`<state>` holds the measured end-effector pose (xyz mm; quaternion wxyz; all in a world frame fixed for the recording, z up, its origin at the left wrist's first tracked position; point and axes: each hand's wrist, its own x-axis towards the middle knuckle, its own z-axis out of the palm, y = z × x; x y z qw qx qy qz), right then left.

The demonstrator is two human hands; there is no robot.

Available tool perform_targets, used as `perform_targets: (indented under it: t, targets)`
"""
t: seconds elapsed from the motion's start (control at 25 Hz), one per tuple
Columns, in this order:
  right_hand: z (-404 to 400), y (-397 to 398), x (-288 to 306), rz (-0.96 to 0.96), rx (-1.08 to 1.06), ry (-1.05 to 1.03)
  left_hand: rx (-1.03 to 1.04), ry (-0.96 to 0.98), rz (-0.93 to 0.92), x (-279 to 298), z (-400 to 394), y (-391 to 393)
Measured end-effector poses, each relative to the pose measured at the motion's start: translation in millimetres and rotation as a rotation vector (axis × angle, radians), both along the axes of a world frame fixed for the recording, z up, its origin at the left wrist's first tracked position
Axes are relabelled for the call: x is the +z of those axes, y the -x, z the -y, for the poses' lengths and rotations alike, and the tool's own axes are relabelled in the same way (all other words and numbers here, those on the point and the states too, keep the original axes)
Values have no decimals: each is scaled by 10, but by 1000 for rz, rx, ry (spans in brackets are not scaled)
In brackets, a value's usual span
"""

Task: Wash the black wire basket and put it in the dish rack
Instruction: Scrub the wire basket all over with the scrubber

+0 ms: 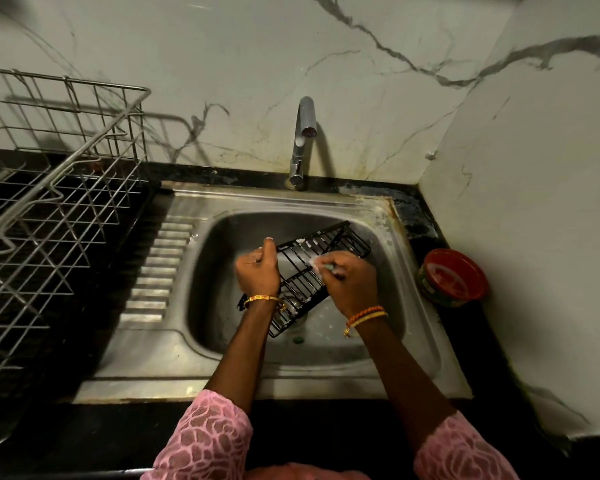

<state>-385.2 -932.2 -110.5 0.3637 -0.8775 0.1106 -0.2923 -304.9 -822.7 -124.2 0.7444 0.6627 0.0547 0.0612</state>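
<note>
The black wire basket (321, 249) is tilted over the steel sink bowl (219, 237), with white foam on its upper wires. My left hand (258, 270) grips the basket's left edge. My right hand (352, 282) presses a small soapy scrubber (321, 265) against the basket's wires near its middle. The steel dish rack (59, 188) stands on the counter to the left of the sink, with nothing visible in it.
A chrome tap (303, 140) rises behind the bowl, with no water running. A red round soap tub (452, 277) sits on the black counter right of the sink. The ribbed drainboard (160, 268) lies between bowl and rack. Marble walls close the back and right.
</note>
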Motion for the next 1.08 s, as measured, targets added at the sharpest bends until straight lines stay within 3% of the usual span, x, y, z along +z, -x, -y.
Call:
perform_targets:
  t: [0.24, 0.4, 0.6, 0.88, 1.08]
  targets:
    - [0, -18, 97, -62, 11, 5, -55, -62, 43, 9, 33, 60]
    - [-57, -191, 231, -93, 16, -114, -37, -33, 34, 17, 60, 70]
    - [125, 107, 251, -295, 49, -106, 2, -23, 29, -21, 45, 8]
    - [109, -116, 188, -240, 19, -43, 18, -40, -3, 8, 65, 39]
    - [114, -260, 155, -418, -2, 9, -30, -46, 59, -18, 76, 15]
